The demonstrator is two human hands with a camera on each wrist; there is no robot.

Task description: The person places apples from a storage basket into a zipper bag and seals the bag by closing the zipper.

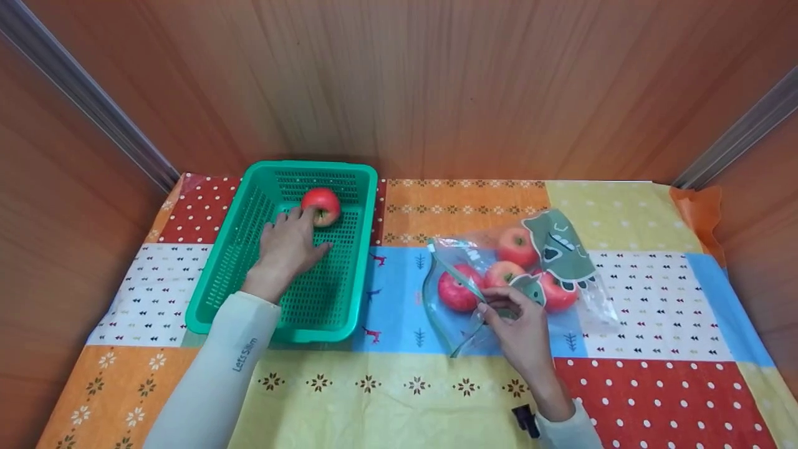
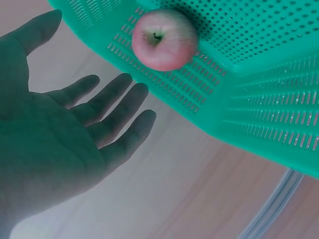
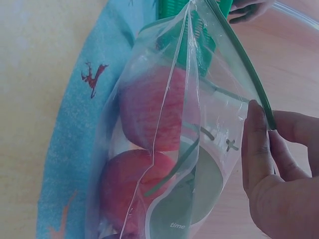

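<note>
My left hand (image 1: 288,248) reaches over the green plastic basket (image 1: 363,262), its fingers spread and loosely extended. One red apple (image 1: 323,202) lies at the far end inside, just beyond the fingertips. In the left wrist view a gap shows between the open palm and that apple (image 2: 164,40), whose stem faces up. My right hand (image 1: 520,327) pinches the green-edged mouth of a clear zip bag (image 1: 464,249) between thumb and fingers. Several red apples (image 1: 516,246) sit inside the bag. In the right wrist view the pinched green zip strip (image 3: 244,59) stands raised above them.
A patchwork-print cloth (image 1: 411,386) covers the table. Wooden panels (image 1: 411,87) rise behind and on both sides. At the far right corner lies an orange piece of material (image 1: 701,215). A small black object (image 1: 525,421) is by the right sleeve.
</note>
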